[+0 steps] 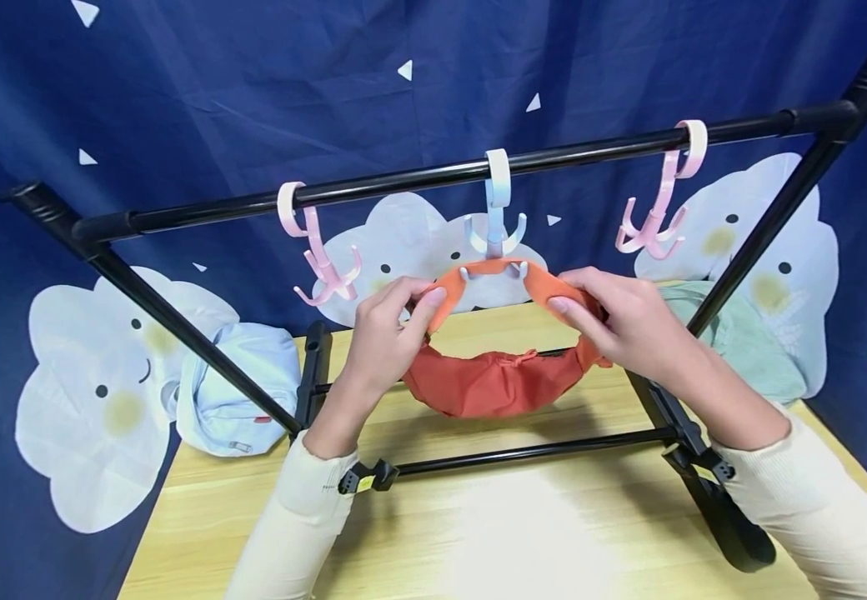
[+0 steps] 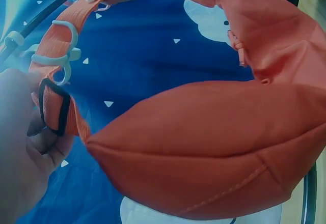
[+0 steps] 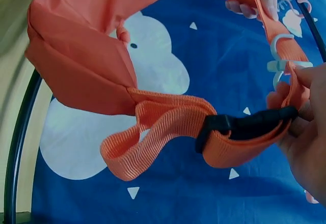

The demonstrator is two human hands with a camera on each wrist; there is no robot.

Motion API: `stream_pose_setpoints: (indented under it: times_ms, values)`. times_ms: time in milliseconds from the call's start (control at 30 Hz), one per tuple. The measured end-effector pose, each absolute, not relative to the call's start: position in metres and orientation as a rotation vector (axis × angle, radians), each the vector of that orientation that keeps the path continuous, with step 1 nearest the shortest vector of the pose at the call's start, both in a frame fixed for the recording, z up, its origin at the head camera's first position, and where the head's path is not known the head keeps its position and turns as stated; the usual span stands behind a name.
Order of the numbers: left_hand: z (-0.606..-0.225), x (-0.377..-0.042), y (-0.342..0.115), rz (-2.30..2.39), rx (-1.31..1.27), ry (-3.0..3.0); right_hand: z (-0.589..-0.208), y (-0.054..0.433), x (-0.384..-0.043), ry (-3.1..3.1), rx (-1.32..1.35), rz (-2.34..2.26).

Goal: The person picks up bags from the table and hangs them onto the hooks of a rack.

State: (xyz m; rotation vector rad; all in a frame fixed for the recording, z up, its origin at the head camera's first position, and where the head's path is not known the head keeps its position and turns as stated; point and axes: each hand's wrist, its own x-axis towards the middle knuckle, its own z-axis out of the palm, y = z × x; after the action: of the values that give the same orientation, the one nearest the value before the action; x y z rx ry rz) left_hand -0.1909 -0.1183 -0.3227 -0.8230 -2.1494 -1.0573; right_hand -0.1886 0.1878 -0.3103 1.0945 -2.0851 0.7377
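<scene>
A red-orange waist bag (image 1: pixel 495 385) hangs below the rack's bar, its orange strap looped over the prongs of the light blue hook (image 1: pixel 495 218). On the left side of the strap my left hand (image 1: pixel 387 333) pinches the webbing between thumb and fingers, near a black slider (image 2: pixel 55 107). My right hand (image 1: pixel 632 321) grips the strap on the other side, close to a black buckle (image 3: pixel 249 124). A loose fold of webbing dangles beside that buckle in the right wrist view. The bag's body hangs free between the two hands, its zipper pull (image 1: pixel 527 357) at the top edge.
A black rack's bar (image 1: pixel 403 177) crosses the view, carrying pink hooks on the left (image 1: pixel 324 267) and right (image 1: pixel 654 221). A light blue backpack (image 1: pixel 242 387) stands left on the wooden table (image 1: pixel 216 517); a green bag (image 1: pixel 756 342) is behind the rack's right leg. A blue curtain hangs behind.
</scene>
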Motion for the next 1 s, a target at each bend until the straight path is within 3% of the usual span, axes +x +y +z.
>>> stream_pose_setpoints:
  times_ms: [1000]
  values:
    - [-0.325,-0.184,-0.123,-1.094,-0.799,-2.11,-0.314,0.2,-0.179,-2.107,1.085,0.749]
